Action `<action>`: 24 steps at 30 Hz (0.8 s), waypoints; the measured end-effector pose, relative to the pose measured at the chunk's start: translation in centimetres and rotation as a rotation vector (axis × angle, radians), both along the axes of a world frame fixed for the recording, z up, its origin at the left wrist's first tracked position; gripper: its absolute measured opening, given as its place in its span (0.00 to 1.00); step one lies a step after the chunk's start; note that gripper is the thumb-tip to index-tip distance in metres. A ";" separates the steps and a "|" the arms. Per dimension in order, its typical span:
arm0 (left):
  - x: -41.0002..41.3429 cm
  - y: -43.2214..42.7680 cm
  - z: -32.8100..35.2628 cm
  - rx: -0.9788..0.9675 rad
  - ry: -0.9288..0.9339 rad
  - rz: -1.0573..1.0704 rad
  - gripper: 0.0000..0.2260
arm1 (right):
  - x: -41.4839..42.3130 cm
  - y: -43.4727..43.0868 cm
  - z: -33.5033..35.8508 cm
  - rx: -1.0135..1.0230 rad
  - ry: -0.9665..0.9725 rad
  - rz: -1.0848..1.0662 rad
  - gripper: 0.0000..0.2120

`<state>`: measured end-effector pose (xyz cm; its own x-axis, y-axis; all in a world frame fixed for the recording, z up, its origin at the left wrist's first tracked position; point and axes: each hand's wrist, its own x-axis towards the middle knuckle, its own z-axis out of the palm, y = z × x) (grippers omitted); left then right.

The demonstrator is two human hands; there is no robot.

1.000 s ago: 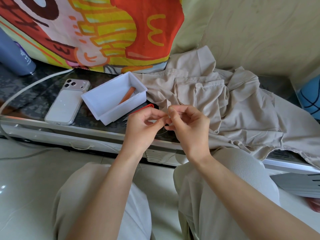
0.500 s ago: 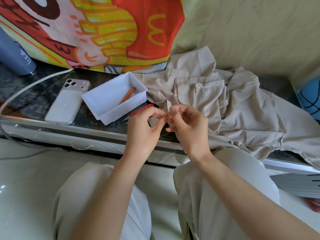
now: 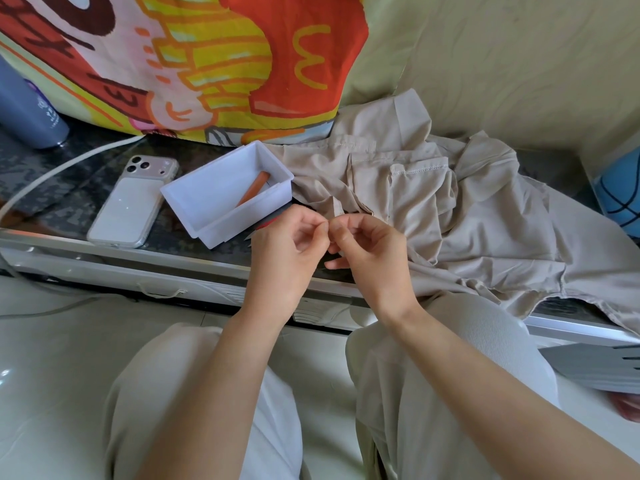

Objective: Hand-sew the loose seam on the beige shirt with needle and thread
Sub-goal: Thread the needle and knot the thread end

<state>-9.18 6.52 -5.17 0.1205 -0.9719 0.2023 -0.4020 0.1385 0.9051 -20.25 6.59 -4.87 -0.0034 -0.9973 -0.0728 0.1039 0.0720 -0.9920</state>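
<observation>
We are pinching our left hand and right hand fingertips together, presumably on needle and thread too fine to see. The crumpled beige cotton shirt is lying just beyond our fingers, ready for stitching.

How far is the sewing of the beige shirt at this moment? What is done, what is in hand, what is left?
Done: the shirt lies spread on the table, and the white box is beside it. In hand: the left hand and right hand pinch something fine between their fingertips just in front of the shirt's edge; the needle is too small to see. Left: no finished stitches are visible, so the seam itself seems still to be sewn.
</observation>
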 end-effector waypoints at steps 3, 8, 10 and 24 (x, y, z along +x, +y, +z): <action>0.2 -0.1 0.0 -0.090 -0.149 0.003 0.03 | 0.0 0.0 -0.1 0.017 -0.001 0.016 0.06; 0.2 -0.1 0.1 -0.096 -0.191 0.022 0.08 | 0.2 -0.1 -0.2 0.037 -0.006 0.025 0.06; 0.1 0.0 0.1 -0.069 -0.151 0.027 0.08 | 0.2 -0.1 -0.2 0.034 -0.011 0.029 0.06; 0.1 0.0 0.3 0.098 0.188 -0.016 0.08 | 0.0 -0.2 0.3 0.042 -0.051 0.025 0.06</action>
<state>-9.09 6.55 -4.91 0.1312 -0.9879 0.0823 -0.2235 0.0514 0.9733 -20.29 6.35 -4.60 0.0263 -0.9931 -0.1140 0.1521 0.1167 -0.9814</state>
